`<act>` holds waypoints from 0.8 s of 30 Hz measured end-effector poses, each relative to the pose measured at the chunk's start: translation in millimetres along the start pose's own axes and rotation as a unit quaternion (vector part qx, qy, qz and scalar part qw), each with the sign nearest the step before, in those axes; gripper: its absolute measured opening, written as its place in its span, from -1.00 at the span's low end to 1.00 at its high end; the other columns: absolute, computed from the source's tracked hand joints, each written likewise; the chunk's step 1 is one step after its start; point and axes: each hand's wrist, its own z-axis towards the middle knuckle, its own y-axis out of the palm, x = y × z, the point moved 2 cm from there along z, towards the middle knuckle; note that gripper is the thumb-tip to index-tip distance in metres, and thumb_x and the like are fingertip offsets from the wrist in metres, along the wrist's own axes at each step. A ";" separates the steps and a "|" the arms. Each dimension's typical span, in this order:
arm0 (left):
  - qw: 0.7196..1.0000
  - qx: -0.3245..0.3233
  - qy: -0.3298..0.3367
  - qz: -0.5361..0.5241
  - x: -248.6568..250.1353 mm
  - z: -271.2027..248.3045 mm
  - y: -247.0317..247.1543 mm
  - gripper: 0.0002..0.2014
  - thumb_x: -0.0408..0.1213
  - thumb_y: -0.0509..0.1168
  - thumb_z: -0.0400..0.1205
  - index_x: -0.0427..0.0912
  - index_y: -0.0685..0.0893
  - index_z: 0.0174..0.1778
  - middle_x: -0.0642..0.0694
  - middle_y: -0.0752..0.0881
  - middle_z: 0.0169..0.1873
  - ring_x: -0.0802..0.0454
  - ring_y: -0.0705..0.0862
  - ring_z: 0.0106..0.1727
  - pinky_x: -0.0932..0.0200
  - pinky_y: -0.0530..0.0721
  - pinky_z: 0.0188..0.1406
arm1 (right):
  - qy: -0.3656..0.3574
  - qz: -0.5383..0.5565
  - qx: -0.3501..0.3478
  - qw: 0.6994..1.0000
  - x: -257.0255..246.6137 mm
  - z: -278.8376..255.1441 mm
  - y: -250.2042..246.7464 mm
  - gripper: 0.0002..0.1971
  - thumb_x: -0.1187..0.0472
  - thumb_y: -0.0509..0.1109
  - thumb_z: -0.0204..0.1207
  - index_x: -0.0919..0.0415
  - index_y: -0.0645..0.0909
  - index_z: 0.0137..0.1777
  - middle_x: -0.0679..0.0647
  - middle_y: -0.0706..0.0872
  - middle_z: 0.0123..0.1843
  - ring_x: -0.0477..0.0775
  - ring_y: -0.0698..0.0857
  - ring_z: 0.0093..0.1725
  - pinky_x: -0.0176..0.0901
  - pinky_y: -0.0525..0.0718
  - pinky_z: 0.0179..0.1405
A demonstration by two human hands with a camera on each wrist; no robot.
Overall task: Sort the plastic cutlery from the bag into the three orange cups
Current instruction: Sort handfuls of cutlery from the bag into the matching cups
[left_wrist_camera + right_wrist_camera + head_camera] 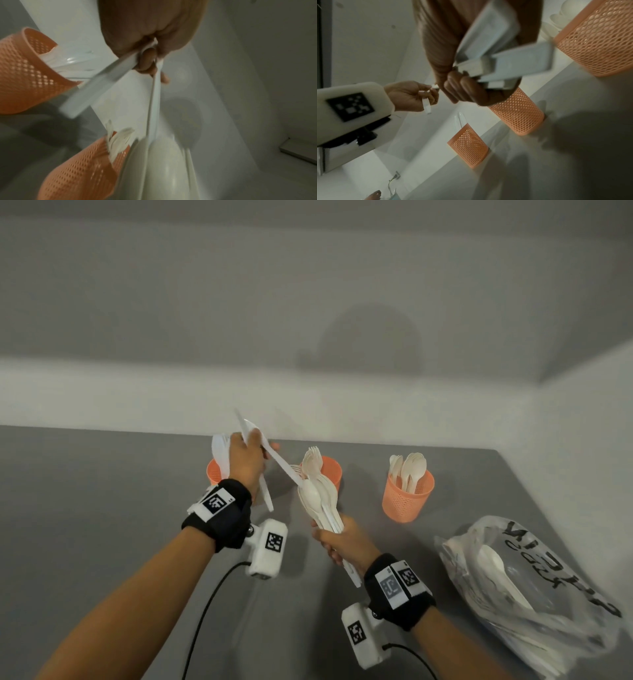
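My left hand (251,445) is raised over the left orange cup (213,471) and pinches two white plastic knives (274,460); one slants toward the bundle, the other hangs down. The left wrist view shows both knives (96,86) crossing under the fingers. My right hand (330,537) grips a bundle of cream spoons and forks (317,494) by the handles, upright in front of the middle cup (332,469). The right cup (407,499) holds spoons. In the right wrist view the handles (505,65) fan out of my fist.
A crumpled clear plastic bag (524,587) with more cutlery lies on the grey table (102,508) at the right. The cups stand in a row near the white wall. Cables trail from both wrist cameras toward the table's front edge.
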 end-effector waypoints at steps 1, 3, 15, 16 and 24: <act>0.999 0.035 0.006 -0.018 3.6 7.6 -4.9 -0.84 -0.21 0.01 0.74 -0.21 0.40 -0.05 -0.07 0.64 -0.36 0.08 0.48 -0.42 0.21 0.43 -0.38 | 0.000 -0.008 0.002 1.000 0.5 -0.2 0.1 -0.91 0.32 0.31 0.54 0.11 0.55 -0.12 0.02 0.45 -0.47 -0.13 0.35 -0.58 -0.33 0.36 -0.58; 0.996 0.082 0.022 -0.027 9.2 23.9 -16.2 -0.78 -0.16 0.04 0.73 -0.25 0.45 0.09 -0.07 0.57 -0.32 0.01 0.51 -0.29 0.14 0.49 -0.17 | 0.000 -0.017 0.001 1.000 1.2 -1.0 0.1 -0.93 0.30 0.32 0.53 0.11 0.54 -0.11 0.01 0.47 -0.46 -0.15 0.37 -0.57 -0.35 0.39 -0.58; 0.982 0.151 0.110 0.010 12.4 86.3 -55.8 -0.70 0.02 0.13 0.68 -0.04 0.43 -0.31 -0.02 0.44 -0.45 0.08 0.46 -0.45 0.34 0.57 -0.54 | 0.011 0.018 0.056 0.998 -7.9 3.2 0.8 -0.91 0.16 0.31 0.58 0.08 0.50 -0.16 0.02 0.44 -0.50 -0.10 0.40 -0.57 -0.28 0.45 -0.56; 0.983 0.146 0.110 0.023 4.3 88.3 -54.1 -0.70 0.02 0.12 0.69 -0.06 0.44 -0.29 -0.02 0.46 -0.43 0.08 0.48 -0.43 0.31 0.57 -0.49 | 0.011 0.024 0.059 0.998 -7.4 3.6 0.9 -0.88 0.16 0.30 0.59 0.11 0.49 -0.18 0.02 0.44 -0.51 -0.09 0.41 -0.58 -0.27 0.44 -0.57; 0.980 0.092 0.077 0.159 -69.1 75.8 -48.3 -0.75 -0.19 0.23 0.65 -0.33 0.51 0.08 -0.24 0.64 -0.10 -0.13 0.62 -0.08 0.05 0.58 -0.01 | 0.006 0.033 0.056 0.998 -3.9 7.1 2.6 -0.85 0.20 0.28 0.61 0.18 0.46 -0.19 -0.01 0.45 -0.55 -0.14 0.44 -0.68 -0.33 0.45 -0.67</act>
